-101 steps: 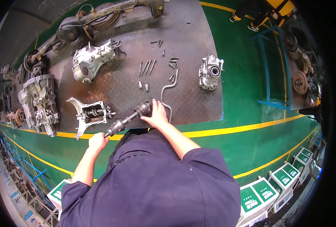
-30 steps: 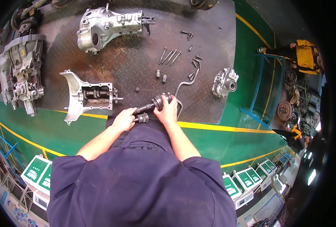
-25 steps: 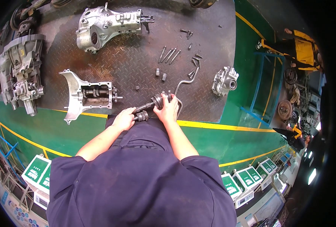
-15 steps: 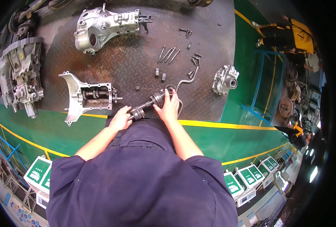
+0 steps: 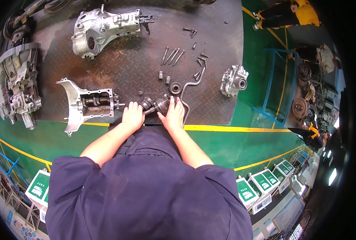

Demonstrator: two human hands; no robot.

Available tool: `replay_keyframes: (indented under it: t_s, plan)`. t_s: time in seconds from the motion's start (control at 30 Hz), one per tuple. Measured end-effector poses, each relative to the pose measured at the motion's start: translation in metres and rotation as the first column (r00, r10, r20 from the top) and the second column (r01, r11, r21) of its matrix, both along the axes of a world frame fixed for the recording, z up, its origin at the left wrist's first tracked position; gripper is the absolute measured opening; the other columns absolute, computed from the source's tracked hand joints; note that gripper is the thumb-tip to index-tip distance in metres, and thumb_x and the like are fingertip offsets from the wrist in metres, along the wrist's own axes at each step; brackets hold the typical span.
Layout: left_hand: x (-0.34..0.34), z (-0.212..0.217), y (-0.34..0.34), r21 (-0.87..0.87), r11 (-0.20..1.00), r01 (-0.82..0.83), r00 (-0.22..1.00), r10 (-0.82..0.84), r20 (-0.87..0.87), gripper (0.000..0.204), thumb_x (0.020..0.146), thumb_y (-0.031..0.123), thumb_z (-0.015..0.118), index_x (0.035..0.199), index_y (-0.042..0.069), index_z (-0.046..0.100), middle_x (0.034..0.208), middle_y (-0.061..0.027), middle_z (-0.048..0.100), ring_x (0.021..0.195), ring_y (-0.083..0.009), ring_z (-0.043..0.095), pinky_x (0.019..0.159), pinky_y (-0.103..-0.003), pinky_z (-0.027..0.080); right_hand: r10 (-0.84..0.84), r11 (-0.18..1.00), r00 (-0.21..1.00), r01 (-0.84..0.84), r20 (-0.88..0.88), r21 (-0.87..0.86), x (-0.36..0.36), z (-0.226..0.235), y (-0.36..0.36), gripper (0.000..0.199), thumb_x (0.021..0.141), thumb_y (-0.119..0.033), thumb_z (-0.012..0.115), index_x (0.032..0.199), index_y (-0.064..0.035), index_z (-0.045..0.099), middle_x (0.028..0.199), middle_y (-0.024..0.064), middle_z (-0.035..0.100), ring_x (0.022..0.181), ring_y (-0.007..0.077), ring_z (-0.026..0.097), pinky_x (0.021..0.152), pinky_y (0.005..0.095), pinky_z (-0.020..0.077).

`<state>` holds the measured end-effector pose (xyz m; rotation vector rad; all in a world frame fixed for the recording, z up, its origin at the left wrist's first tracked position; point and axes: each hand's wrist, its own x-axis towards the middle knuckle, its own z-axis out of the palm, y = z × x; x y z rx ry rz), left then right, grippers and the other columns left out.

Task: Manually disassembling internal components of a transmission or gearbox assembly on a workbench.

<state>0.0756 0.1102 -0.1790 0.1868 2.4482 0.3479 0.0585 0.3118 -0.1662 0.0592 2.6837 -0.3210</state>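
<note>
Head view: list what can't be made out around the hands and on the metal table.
Left hand: fingertips' hold, hidden by its own back, head view.
Geared shaft: partly covered by the right hand, head view.
Long bolts: threads too small to tell, head view.
Dark part: cut off by the top edge, head view.

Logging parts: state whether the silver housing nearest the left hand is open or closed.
Open. The silver housing has no cover on top; a geared shaft shows inside.
</note>
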Motion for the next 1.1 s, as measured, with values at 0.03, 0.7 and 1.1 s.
replay_keyframes:
  t_s: [0.03, 0.7, 1.1]
  plan:
    - [0.005, -0.001, 0.001, 0.024, 0.999, -0.026, 1.000, 0.026, 0.015, 0.054, 0.086, 0.031, 0.069, 0.125, -0.003, 0.054, 0.130, -0.0187, 0.052, 0.126, -0.0352, 0.046, 0.101, -0.047, 0.045, 0.006, 1.000, 1.000, -0.006, -0.002, -0.028, 0.001, -0.001, 0.001, 0.102, 0.075, -0.039, 0.085, 0.153, -0.0030, 0.030, 0.154, 0.0254, 0.030, 0.143, 0.0412, 0.032, 0.118, 0.0499, 0.0286]
    - [0.018, -0.036, 0.002, 0.170, 0.969, -0.180, 0.982, 0.188, -0.030, 0.069, 0.076, 0.017, 0.080, 0.131, 0.004, 0.039, 0.099, -0.0186, 0.066, 0.087, -0.0388, 0.069, 0.075, -0.047, 0.056, 0.046, 0.977, 0.998, -0.034, 0.050, -0.209, -0.028, -0.006, -0.011, 0.074, 0.070, -0.023, 0.084, 0.138, -0.0146, 0.056, 0.153, 0.0221, 0.031, 0.141, 0.0401, 0.033, 0.115, 0.0476, 0.0378]
    - [0.019, 0.012, -0.011, 0.131, 0.990, -0.046, 0.995, 0.034, 0.089, 0.066, 0.080, 0.019, 0.074, 0.134, 0.003, 0.038, 0.111, -0.0222, 0.063, 0.095, -0.0404, 0.067, 0.078, -0.049, 0.056, -0.059, 0.960, 0.998, 0.050, -0.025, -0.274, -0.022, -0.005, 0.026, 0.099, 0.069, -0.023, 0.086, 0.154, -0.0221, 0.035, 0.153, 0.0218, 0.032, 0.139, 0.0414, 0.038, 0.115, 0.0493, 0.0370]
